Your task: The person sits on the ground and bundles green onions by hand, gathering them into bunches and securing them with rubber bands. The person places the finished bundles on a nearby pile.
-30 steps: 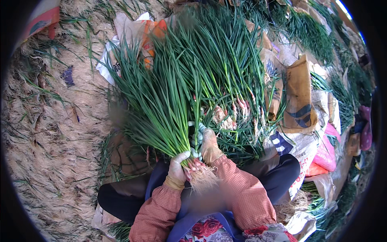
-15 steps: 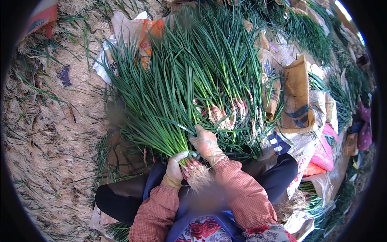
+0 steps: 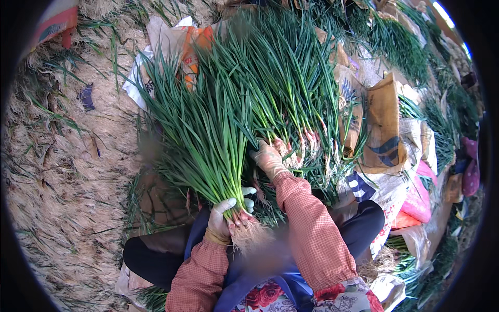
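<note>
My gloved left hand (image 3: 224,214) is wrapped round the lower stalks of a bunch of spring onions (image 3: 231,171), above my lap. Its long green leaves fan away from me; pinkish bulbs and pale stringy roots (image 3: 252,234) hang out below the hand. My gloved right hand (image 3: 268,160) is farther off, beside the roots of a loose pile of spring onions (image 3: 296,78). That hand looks closed, with its fingertips partly hidden among leaves, and what it holds cannot be made out.
Pale root trimmings (image 3: 73,192) cover the ground on the left. At the right stand a brown paper sack (image 3: 382,122), a white printed sack (image 3: 384,192) and a pink bag (image 3: 416,200). More greens (image 3: 397,49) lie at the far right.
My right hand has moved away from the bunch, forward toward the pile. My left hand keeps hold of the bunch, whose leaves have swung more upright, and its fingers show past the stalks.
</note>
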A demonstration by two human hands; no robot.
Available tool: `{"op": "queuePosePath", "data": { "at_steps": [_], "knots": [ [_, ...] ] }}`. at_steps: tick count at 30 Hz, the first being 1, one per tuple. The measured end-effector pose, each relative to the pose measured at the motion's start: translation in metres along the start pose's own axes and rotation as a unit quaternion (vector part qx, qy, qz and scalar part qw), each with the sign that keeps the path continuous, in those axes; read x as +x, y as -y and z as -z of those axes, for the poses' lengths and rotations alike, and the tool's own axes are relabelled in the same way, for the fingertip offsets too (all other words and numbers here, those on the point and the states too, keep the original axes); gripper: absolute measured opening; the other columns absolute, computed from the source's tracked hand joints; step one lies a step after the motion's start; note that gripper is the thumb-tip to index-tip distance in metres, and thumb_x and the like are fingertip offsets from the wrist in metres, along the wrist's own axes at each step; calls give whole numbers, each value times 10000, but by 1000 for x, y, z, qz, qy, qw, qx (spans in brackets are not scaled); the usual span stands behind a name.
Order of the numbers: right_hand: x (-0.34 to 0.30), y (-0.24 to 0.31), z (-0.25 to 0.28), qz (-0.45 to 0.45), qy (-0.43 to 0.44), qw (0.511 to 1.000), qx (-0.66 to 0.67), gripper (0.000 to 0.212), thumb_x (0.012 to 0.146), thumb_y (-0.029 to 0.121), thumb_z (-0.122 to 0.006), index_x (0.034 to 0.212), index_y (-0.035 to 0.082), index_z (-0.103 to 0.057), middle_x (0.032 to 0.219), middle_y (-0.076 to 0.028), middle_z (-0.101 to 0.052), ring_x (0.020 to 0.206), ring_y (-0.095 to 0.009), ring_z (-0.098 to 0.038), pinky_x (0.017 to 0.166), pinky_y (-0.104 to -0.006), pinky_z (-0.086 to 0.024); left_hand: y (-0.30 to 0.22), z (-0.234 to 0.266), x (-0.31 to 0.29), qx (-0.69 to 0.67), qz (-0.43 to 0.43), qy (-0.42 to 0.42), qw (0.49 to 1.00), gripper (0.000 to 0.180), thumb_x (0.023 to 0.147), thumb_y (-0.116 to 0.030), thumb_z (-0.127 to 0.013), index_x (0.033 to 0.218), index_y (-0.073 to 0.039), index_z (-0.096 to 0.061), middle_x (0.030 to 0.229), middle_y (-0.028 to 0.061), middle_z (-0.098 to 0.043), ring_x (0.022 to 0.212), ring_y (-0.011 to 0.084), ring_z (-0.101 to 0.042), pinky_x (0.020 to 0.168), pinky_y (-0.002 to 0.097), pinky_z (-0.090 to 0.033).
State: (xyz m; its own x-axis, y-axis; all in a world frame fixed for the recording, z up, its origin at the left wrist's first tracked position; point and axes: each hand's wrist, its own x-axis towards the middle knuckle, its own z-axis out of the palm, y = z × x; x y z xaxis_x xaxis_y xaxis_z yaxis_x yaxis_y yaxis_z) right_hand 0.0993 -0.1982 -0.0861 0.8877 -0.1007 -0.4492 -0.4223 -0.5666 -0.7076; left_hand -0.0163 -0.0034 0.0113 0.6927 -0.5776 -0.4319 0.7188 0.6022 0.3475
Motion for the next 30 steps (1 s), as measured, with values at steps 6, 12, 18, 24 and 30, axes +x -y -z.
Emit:
{"op": "queuePosePath", "data": {
  "at_steps": [6,12,18,24,30],
  "knots": [
    [-46,40,39,17,141,952,272,458,798,156,-755,1184,-11,-573,783,-37,-645,658,-117,-571,610,-263,-486,-13,4,8,29,-25,-59,998,483,827,-219,-565,1187,101,-530,792,194,-659,679,266,-655,659,357,-557],
    [-84,30,7,156,45,978,128,361,866,301,-677,1069,12,-606,756,-126,-661,637,-238,-629,629,-337,-498,11,22,23,-13,-23,-105,994,355,833,-197,-556,1049,85,-571,758,210,-640,607,270,-629,580,364,-549],
    [-79,22,11,-134,34,760,635,228,915,259,-611,920,32,-610,690,-24,-607,439,-105,-479,393,-231,-392,3,7,10,-112,-62,-6,992,380,842,-238,-537,1068,67,-552,1063,201,-582,835,399,-635,775,585,-525],
    [-91,52,12,-49,185,857,479,420,853,183,-691,1171,-20,-506,806,-65,-628,577,-90,-537,479,-242,-447,-4,16,5,-28,27,-91,995,429,850,-226,-516,1101,121,-548,792,232,-629,695,321,-625,658,449,-531],
    [-96,31,-1,-111,159,884,426,392,846,166,-704,1127,-59,-548,833,-74,-652,608,-108,-571,538,-246,-476,9,29,6,8,10,-148,989,365,847,-188,-526,1046,114,-576,763,210,-640,598,276,-611,599,352,-520]
  ]
}}
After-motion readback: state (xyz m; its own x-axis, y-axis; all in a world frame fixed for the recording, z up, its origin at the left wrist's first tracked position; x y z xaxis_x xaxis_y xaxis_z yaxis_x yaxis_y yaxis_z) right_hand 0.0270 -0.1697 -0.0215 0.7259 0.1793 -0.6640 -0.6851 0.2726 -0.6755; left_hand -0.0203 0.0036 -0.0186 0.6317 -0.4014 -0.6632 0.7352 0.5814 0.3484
